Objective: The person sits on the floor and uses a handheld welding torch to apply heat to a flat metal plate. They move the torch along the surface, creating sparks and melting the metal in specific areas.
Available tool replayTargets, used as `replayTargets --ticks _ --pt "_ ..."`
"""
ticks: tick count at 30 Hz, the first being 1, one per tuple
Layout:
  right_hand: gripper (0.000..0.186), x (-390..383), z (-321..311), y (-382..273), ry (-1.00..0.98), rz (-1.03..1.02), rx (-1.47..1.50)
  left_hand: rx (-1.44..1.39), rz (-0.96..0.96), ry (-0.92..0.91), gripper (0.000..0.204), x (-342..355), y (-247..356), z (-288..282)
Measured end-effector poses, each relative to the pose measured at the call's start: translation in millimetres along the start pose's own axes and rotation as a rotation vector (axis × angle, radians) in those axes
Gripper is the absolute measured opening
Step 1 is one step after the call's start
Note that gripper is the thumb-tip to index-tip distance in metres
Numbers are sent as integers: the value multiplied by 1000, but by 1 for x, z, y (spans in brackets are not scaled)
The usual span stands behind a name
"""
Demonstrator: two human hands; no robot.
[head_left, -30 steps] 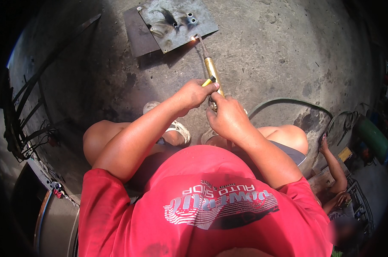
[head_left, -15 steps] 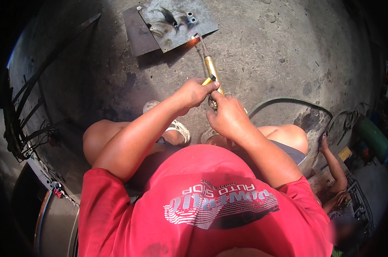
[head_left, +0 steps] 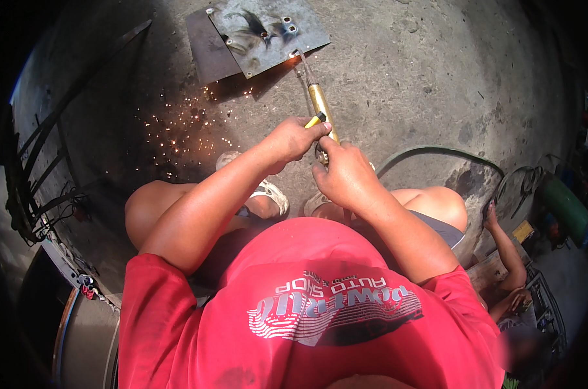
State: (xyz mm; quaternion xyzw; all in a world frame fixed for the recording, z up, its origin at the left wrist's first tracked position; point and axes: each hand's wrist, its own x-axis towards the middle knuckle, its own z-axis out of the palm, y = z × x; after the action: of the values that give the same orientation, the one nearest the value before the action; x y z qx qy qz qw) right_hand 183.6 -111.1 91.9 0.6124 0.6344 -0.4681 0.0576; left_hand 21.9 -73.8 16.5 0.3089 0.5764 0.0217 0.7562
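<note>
Red fabric of the person's shirt (head_left: 320,324) fills the lower centre of the frame; both bare forearms rise from it toward the middle. Bare knees show to either side, and sandalled feet (head_left: 268,194) rest on the concrete floor (head_left: 436,84) just below the hands.

The left hand (head_left: 293,139) sits at centre frame, fingers curled together, with thumb and forefinger pinched on the yellow lever (head_left: 315,120) of the cutting torch (head_left: 320,107). The right hand (head_left: 344,172) lies just beside it, lower and to the right, closed around the rear of the torch body; the part it grips is hidden under the fingers. The two hands touch or nearly touch at the torch.

The torch has a brass-coloured barrel that runs up the frame from the hands, then narrows to a thin dark tube. Its tip (head_left: 295,56) meets the lower right edge of a grey metal plate (head_left: 268,29) at upper centre, where an orange glow shows. The plate carries dark scorch marks and lies partly over a darker sheet (head_left: 206,45). Orange sparks (head_left: 177,126) scatter over the floor to the left, below the plate.

A green hose (head_left: 436,152) curves across the floor at centre right. At the lower right edge another person's arm (head_left: 508,259) rests beside a green cylinder (head_left: 566,207). Dark cables (head_left: 35,194) hang at the left rim.
</note>
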Motion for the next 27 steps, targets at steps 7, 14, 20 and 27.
replayTargets --ticks 7,14,20,27 --pt "39 4 6 5 88 -7 34 -59 34 30 45 -6 9 2" --pt "39 28 -5 8 259 -118 157 -78 179 116 41 -5 32 -14" --pt "40 39 -35 -7 138 -29 109 -3 220 287 44 -1 37 -37" --pt "40 27 -49 -23 59 1 87 265 342 362 55 -16 42 -41"
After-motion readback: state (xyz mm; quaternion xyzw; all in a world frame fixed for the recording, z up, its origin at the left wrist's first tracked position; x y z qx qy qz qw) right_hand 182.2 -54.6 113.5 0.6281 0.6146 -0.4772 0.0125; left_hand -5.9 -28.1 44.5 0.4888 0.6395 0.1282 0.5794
